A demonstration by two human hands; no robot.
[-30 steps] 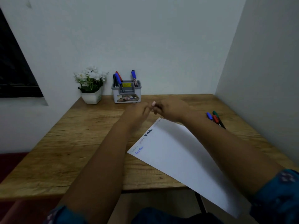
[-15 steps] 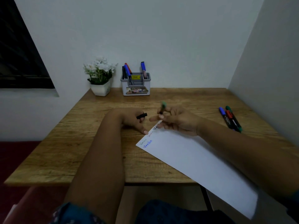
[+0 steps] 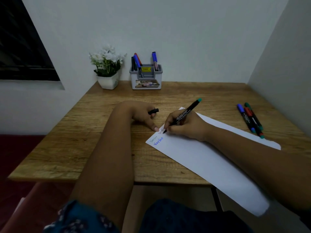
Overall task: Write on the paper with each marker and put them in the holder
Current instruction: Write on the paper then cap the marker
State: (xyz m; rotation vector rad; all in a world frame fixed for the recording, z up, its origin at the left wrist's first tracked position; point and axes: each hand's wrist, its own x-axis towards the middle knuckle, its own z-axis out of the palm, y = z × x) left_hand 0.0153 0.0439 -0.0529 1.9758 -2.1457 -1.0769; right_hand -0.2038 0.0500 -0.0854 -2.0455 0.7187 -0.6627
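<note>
Three markers (image 3: 250, 118) lay side by side at about three o'clock on the table (image 3: 67, 140), well apart from the paper (image 3: 210, 165), presumably waiting their turn. Only the head view was given. The right hand (image 3: 183, 126) gripped a green-ended marker (image 3: 183, 115) in a writing pinch, fingers curled round the barrel, its tip touching the paper's upper left corner beside words already written there in grey, black and blue. The marker leaned back toward one o'clock, as a pen does in writing.

The left hand (image 3: 143, 115) lay at nine o'clock of the tip; its inner fingers curled round a black cap (image 3: 153, 111), probably kept ready for recapping, while one straight finger pressed at the paper's edge, seemingly to stop it sliding.

At twelve o'clock, against the wall, the holder (image 3: 146, 78) held several markers upright; their exact count was hard to tell. A flower pot (image 3: 108, 81) stood just beside it at its nine o'clock.
</note>
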